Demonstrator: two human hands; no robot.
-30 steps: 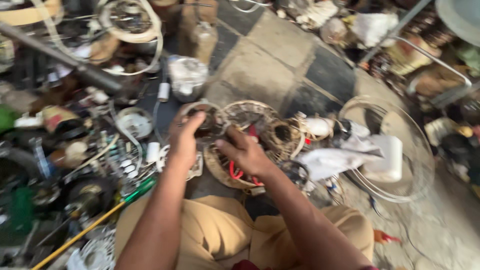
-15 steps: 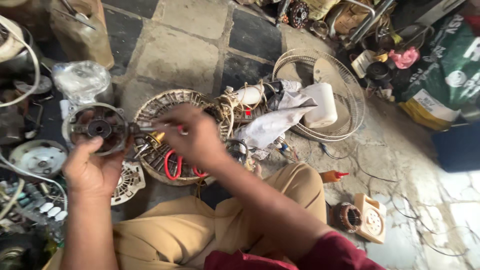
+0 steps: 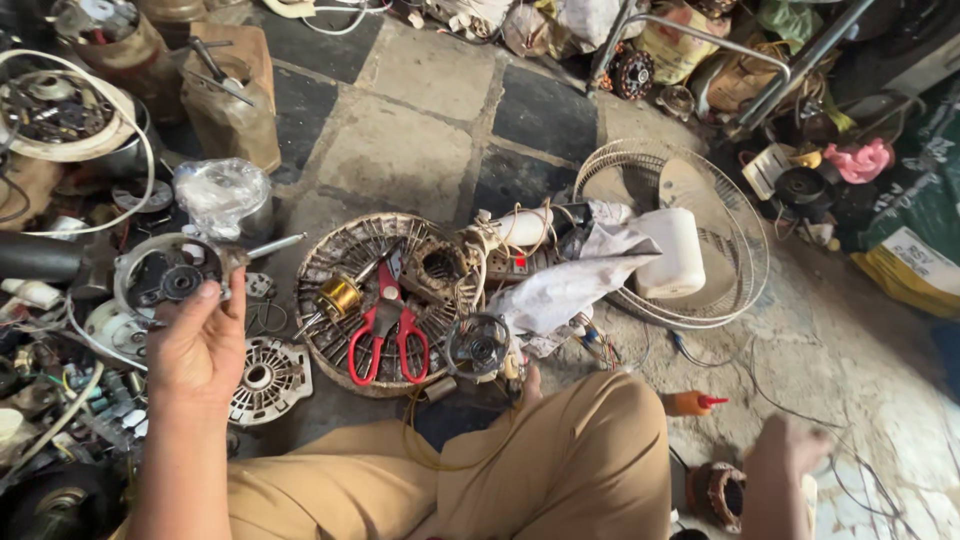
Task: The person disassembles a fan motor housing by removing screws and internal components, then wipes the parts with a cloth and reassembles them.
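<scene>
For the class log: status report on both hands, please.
Left hand grips round motor housing, raised. Right hand blurred, low near coil; grip unclear. Scissors lie in the basket.

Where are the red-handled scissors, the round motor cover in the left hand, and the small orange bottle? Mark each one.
red-handled scissors (image 3: 390,330): head view, on the pivot above the handles.
round motor cover (image 3: 165,278): head view, on its dark centre.
small orange bottle (image 3: 688,403): head view, on its body.

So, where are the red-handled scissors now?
In the head view, the red-handled scissors lie in the round wire fan guard on the floor, right of the brass coil.
</scene>
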